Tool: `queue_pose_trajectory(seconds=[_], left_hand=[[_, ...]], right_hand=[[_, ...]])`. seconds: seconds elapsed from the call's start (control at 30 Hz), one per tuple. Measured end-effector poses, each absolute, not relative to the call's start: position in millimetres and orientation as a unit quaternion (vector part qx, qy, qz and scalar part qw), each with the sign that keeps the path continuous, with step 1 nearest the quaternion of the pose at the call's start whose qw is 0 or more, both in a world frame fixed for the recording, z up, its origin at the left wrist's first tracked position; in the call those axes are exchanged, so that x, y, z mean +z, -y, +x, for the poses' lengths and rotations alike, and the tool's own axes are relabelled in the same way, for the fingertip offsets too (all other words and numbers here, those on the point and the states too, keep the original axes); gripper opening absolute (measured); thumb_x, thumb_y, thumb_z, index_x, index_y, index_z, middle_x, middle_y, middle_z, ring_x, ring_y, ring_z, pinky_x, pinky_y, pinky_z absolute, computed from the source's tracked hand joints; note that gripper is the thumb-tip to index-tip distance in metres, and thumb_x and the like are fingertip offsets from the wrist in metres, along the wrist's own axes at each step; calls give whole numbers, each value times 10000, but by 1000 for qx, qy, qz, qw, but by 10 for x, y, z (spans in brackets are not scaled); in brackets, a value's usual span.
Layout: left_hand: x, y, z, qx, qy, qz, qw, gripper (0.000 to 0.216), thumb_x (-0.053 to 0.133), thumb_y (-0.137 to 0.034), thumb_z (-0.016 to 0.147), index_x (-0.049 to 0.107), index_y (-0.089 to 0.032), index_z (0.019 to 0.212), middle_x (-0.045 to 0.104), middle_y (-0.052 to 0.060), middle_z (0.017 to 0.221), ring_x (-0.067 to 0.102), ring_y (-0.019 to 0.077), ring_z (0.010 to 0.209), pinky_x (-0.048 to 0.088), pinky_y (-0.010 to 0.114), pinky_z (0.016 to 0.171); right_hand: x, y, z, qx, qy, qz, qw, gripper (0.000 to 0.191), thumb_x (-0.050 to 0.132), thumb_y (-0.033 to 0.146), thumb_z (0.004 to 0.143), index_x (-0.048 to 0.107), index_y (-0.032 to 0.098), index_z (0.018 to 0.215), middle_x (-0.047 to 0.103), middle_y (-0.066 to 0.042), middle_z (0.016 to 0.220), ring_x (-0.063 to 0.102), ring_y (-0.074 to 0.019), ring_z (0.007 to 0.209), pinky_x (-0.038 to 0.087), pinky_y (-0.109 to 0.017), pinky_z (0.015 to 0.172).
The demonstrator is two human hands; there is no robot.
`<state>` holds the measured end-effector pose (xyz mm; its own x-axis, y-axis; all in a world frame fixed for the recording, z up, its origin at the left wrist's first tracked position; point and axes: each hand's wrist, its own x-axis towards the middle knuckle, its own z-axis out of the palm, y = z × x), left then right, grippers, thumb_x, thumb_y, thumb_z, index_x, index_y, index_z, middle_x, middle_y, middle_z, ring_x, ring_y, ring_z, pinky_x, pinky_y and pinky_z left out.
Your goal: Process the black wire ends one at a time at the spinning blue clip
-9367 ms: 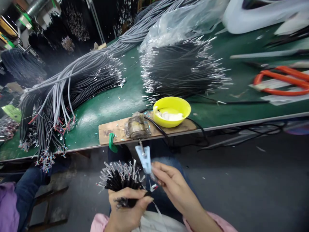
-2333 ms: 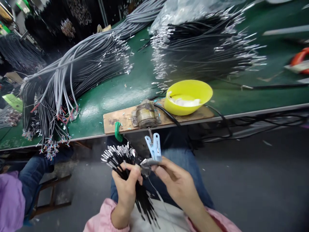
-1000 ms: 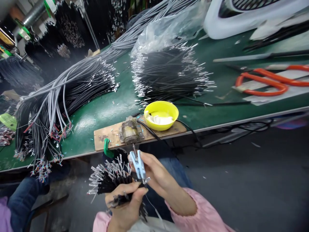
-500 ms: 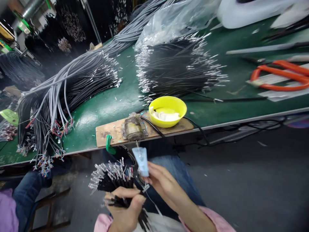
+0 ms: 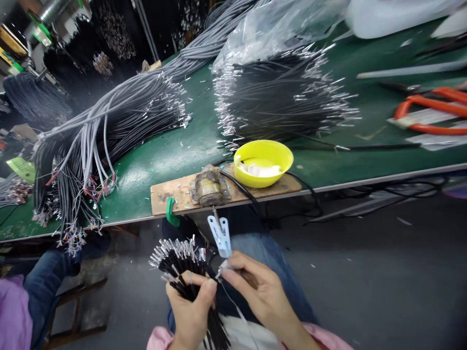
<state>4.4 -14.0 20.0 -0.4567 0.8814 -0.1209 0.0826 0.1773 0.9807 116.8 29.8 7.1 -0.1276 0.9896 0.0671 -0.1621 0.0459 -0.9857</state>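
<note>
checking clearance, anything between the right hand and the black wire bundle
Nothing visible. The right hand sits beside the black wire bundle held by the left hand; the light blue clip stands above its fingers, not between.

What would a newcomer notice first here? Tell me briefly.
The yellow bowl glows at the near edge of the green table, with heaps of silver-tipped black wires behind it. Below, the left hand grips a bundle of black wires while the right hand pinches a pale blue clip.

Left hand (image 5: 191, 311) clenched, right hand (image 5: 255, 289) pinching, the two nearly touching.
</note>
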Motion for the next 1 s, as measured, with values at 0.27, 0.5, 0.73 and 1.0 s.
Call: queue_pose_trajectory(seconds=[0.27, 0.5, 0.73, 1.0], left_hand=[[286, 109, 70, 528, -688, 343, 361, 297, 705, -330, 614, 537, -166, 432, 483, -40, 373, 446, 96, 367, 412, 230, 421], [376, 48, 111, 526, -702, 304, 371, 277, 713, -283, 584, 517, -152, 438, 457, -63, 357, 412, 63, 348, 361, 185, 396], [365, 41, 130, 526, -704, 301, 370, 262, 713, -286, 576, 539, -153, 432, 468, -56, 360, 418, 70, 354, 372, 194, 396], [411, 20, 153, 522, -695, 330, 368, 316, 733, -383, 581, 597, -166, 397, 520, -23, 345, 455, 100, 328, 409, 224, 370]], right_hand=[[50, -282, 1139, 637, 436, -404, 491, 151, 677, 346, 694, 671, 199, 726, 577, -15, 603, 511, -167, 543, 436, -275, 534], [27, -285, 1145, 615, 475, -381, 501, 209, 634, 360, 759, 633, 205, 620, 523, -11, 595, 473, -163, 555, 402, -273, 543], [43, -286, 1123, 691, 368, -383, 491, 307, 699, 455, 687, 604, 189, 566, 477, 16, 561, 412, -133, 533, 343, -251, 511], [26, -293, 999, 855, 126, -279, 419, 370, 812, 473, 512, 605, 169, 549, 389, 58, 466, 274, -82, 443, 266, -212, 425]])
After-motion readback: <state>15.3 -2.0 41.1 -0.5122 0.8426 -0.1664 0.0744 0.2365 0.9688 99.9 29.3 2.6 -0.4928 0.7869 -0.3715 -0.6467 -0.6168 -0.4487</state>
